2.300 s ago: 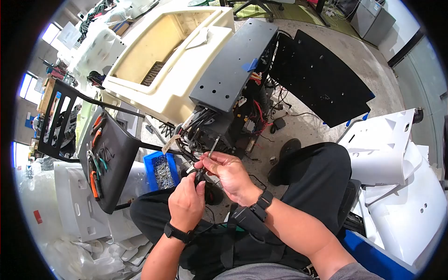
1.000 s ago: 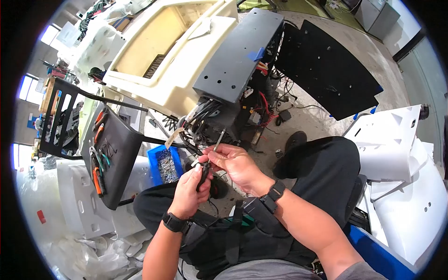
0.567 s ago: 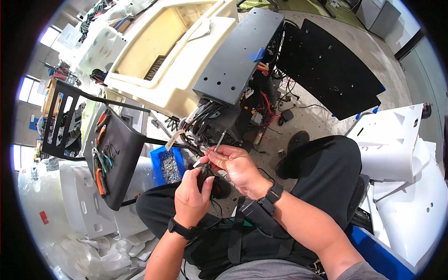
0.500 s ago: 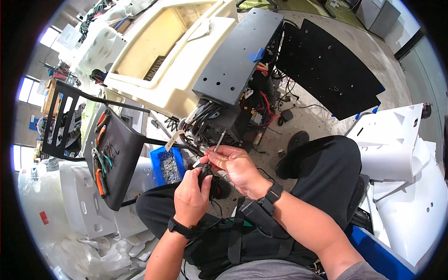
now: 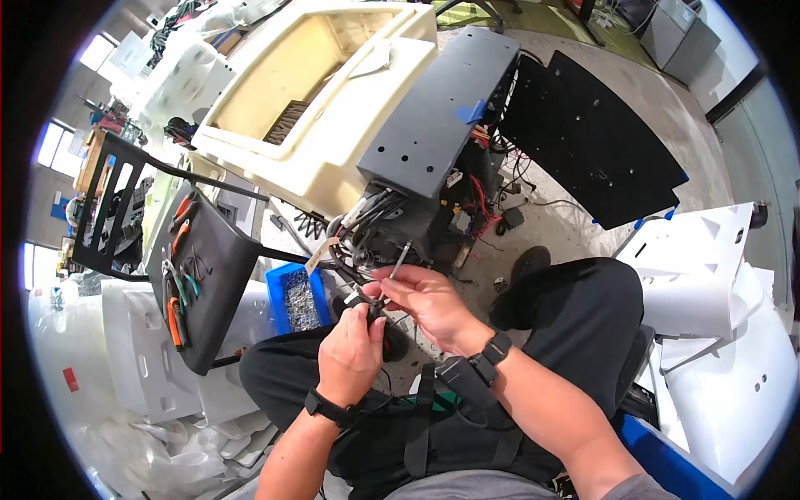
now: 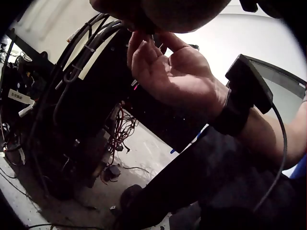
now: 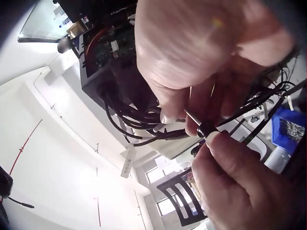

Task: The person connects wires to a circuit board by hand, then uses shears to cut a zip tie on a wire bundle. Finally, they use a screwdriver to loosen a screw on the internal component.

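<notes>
Head view: person seated on floor, both hands meeting over the lap, close together and touching around one small part. Left hand (image 5: 354,354) has fingers curled round a small black connector (image 5: 369,307) on a cable end; right hand (image 5: 427,300) pinches a thin metal tool (image 5: 398,255), shaft poking up past the fingertips, its working end down at the connector. Right wrist view confirms it: thumb and fingers of both hands crowd round the small black piece (image 7: 205,128), with dark cables (image 7: 139,124) looping behind. Left wrist view shows the right hand's palm (image 6: 180,79) with fingers bent toward the cable bundle (image 6: 76,52); the connector itself is hidden there. The connector sits just in front of the black chassis (image 5: 437,125), near the bundle spilling out of it. Blue bin of small hardware (image 5: 293,296) just left of the hands; black chair seat with pliers and cutters (image 5: 179,279) further left; cream shell (image 5: 308,100) behind. Step judged: working on the connector with the tool tip, probably seating or releasing a pin, mid-way. Next move likely needs a steady left grip and fine alignment of the tip; a slip could bend the pin.
</notes>
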`<control>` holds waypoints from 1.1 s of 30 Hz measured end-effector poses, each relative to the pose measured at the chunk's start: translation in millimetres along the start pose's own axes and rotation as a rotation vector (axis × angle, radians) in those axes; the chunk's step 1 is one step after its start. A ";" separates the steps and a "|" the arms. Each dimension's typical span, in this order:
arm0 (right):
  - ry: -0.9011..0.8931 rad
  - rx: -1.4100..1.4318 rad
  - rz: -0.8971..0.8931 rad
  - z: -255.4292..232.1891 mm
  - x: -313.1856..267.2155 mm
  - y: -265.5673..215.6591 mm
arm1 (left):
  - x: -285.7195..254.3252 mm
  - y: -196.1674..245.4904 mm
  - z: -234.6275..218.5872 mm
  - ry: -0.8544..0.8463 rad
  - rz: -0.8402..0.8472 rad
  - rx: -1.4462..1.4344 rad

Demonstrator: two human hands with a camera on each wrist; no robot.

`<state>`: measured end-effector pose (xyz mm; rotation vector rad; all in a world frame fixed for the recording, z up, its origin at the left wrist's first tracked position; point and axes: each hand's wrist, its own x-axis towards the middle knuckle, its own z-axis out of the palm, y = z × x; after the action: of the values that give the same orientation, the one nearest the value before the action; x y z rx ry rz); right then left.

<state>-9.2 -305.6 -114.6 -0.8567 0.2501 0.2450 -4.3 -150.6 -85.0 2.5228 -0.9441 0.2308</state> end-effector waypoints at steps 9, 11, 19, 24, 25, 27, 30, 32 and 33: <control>-0.071 0.035 0.032 -5.1 0.7 -0.8 | -0.3 1.8 -0.5 -0.026 -0.041 -0.011; -0.065 -0.009 -0.002 -4.4 0.7 -1.0 | 0.2 3.5 1.1 -0.012 -0.052 -0.035; -0.032 -0.066 -0.078 -4.6 -1.9 0.3 | -6.4 -0.1 5.0 -0.289 -0.803 -1.067; -0.052 -0.021 -0.026 -7.2 -2.8 0.4 | -3.4 -5.9 -0.7 -0.448 -0.986 -1.735; -0.040 -0.029 -0.012 -7.2 -2.8 -0.3 | -5.1 0.2 2.2 -0.385 -0.891 -1.347; -0.034 -0.025 -0.036 -7.1 -2.5 0.8 | -7.1 8.0 5.0 -0.249 -0.716 -0.806; 0.009 -0.048 -0.013 -4.0 -1.0 1.1 | -7.8 19.3 3.2 0.003 -0.404 -0.413; 0.024 -0.024 -0.010 -1.9 -0.1 2.5 | -9.2 16.7 3.2 -0.011 -0.379 -0.362; 0.030 -0.017 -0.013 -1.4 0.9 3.3 | -8.7 14.3 4.2 0.034 -0.293 -0.285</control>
<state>-9.5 -304.5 -118.2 -0.8787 0.2703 0.2228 -20.2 -157.0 -86.5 2.3445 -0.5397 0.0443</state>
